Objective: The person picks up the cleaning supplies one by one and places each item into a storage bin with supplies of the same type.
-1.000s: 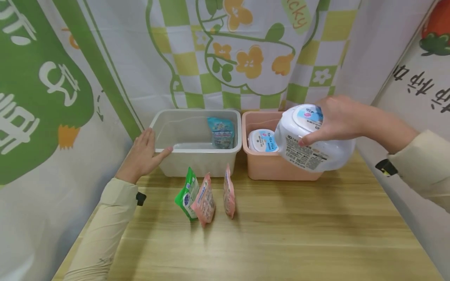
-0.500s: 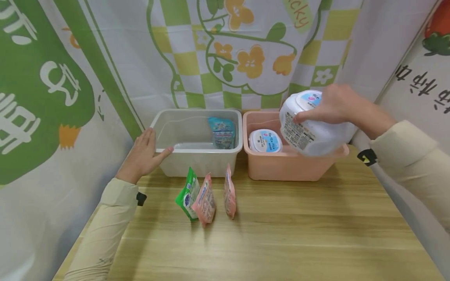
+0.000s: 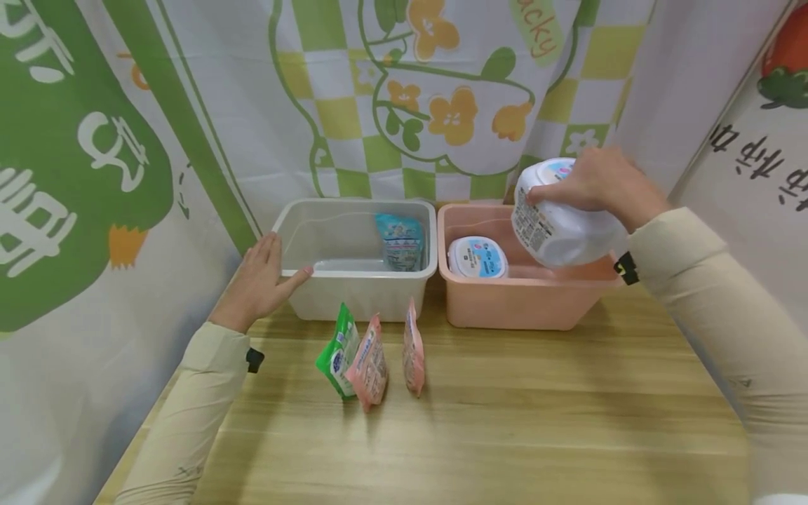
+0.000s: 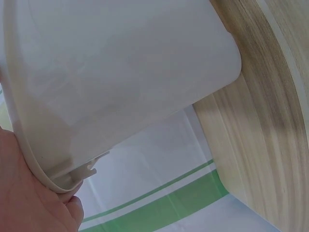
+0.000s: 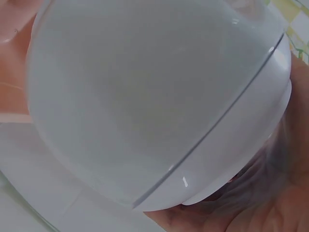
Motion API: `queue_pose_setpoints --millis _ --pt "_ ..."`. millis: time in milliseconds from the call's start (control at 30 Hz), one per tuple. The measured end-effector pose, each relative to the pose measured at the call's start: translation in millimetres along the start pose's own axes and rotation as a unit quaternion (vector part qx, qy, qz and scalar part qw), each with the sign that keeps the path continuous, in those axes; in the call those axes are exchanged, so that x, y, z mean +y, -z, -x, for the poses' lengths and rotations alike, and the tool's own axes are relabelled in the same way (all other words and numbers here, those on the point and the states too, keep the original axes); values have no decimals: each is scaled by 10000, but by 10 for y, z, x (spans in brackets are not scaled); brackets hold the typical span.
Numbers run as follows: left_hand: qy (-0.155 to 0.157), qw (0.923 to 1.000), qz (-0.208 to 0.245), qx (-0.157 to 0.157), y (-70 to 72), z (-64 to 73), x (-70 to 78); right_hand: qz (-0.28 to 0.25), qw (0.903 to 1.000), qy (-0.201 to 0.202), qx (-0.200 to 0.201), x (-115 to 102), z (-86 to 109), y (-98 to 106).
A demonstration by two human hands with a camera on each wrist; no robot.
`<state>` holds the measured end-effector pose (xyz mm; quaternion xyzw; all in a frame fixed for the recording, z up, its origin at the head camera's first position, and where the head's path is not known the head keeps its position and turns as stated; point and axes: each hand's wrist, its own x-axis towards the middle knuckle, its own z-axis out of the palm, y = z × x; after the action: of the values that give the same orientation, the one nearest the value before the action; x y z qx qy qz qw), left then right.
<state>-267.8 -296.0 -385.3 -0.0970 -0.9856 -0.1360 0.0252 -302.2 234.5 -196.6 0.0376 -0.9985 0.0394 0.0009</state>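
Observation:
My right hand (image 3: 596,186) grips a white plastic tub (image 3: 562,235) by its lid end, thumb across the front. The tub is tilted over the right part of the pink bin (image 3: 517,305); in the right wrist view, the tub (image 5: 135,101) fills most of the picture. A similar tub (image 3: 477,257) with a blue-and-white label sits inside that bin at the left. My left hand (image 3: 252,284) rests on the front left corner of the white bin (image 3: 353,298), thumb along the front rim. That bin holds a blue pouch (image 3: 400,242) at its right end.
In front of the white bin, a green packet (image 3: 341,354) and two pink packets, one leaning near the green (image 3: 369,365) and one apart (image 3: 413,351), stand on the wooden table (image 3: 480,435). A patterned curtain (image 3: 410,105) hangs close behind both bins.
My right hand has lifted the tub from beside the pink bin's front to above its interior, moving it back and slightly right. My left hand stays on the white bin.

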Motion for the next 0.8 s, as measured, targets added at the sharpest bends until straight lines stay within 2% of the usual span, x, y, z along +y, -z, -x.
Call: queue_pose_setpoints --millis 200,333,467,800 --pt "-36 10000 -14 -12 -19 -5 -2 -242 9992 -248 -218 92 -59 -86" --pt "-43 10000 -17 9 -35 -12 -11 -139 9985 -441 -280 129 -116 -173" --pt "-62 10000 2 68 -40 -9 -15 -54 9986 -483 -197 159 -172 -293" --pt "-51 9999 77 131 -41 -7 -48 -463 9976 -516 79 163 -237 -580"
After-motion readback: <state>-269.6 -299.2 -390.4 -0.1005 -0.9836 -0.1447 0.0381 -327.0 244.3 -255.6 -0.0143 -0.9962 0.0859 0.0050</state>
